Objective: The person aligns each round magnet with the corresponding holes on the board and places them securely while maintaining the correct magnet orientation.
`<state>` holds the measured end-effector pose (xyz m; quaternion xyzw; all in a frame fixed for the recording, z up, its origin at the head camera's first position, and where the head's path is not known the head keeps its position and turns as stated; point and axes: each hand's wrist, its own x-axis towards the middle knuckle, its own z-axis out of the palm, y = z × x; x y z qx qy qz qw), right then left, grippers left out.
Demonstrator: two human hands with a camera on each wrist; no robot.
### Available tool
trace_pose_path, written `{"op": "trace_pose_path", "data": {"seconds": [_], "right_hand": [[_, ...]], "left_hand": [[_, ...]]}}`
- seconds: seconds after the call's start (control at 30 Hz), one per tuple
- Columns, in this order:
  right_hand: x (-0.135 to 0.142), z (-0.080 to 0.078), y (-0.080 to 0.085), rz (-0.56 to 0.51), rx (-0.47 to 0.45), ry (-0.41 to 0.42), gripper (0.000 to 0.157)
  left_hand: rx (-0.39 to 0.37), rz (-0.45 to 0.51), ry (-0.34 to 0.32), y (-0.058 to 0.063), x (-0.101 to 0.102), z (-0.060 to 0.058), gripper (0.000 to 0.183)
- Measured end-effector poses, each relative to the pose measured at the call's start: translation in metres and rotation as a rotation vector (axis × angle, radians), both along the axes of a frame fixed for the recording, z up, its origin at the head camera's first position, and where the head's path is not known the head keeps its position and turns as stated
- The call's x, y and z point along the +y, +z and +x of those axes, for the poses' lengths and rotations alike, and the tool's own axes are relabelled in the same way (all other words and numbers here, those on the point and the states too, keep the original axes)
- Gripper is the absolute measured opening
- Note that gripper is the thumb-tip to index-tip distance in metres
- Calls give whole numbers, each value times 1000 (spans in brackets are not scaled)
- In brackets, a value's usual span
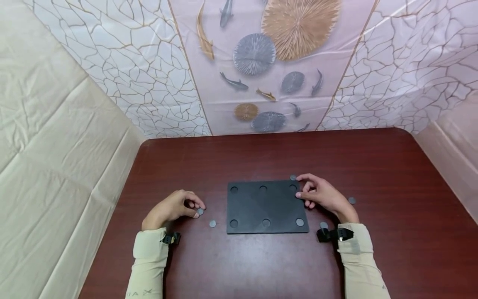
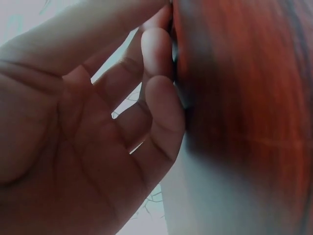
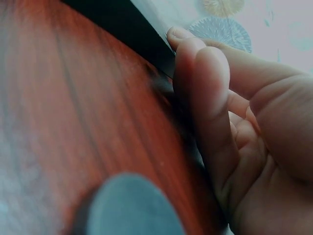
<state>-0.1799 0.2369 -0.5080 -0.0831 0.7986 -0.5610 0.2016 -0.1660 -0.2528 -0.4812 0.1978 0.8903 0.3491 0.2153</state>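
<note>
A black rectangular board (image 1: 267, 207) with several round recesses lies on the table. In its near right recess sits a grey disc (image 1: 300, 222). To the board's left, my left hand (image 1: 171, 209) pinches a small grey disc (image 1: 200, 211) at the table surface between thumb and index finger; the left wrist view hides this disc. My right hand (image 1: 325, 194) is over the board's far right corner, index fingertip beside another grey disc (image 1: 293, 177) just past the far edge. Its thumb is at the board's right edge, apart from the index finger.
One loose grey disc (image 1: 212, 224) lies between my left hand and the board. Two more are on the right: a disc (image 1: 323, 225) by my right wrist and another disc (image 1: 352, 200) farther right. A patterned curtain (image 1: 261, 83) hangs behind the reddish-brown table (image 1: 186, 162).
</note>
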Motion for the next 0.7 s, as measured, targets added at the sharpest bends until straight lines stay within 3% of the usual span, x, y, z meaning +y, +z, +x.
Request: {"op": "trace_pose_path", "data": {"seconds": [0.43, 0.7], "right_hand": [[-2, -3, 2, -5, 24, 6, 57], [-1, 0, 2, 3, 26, 8, 59]], "left_hand": [[47, 10, -37, -2, -5, 0, 22], [34, -11, -7, -3, 0, 2, 21]]}}
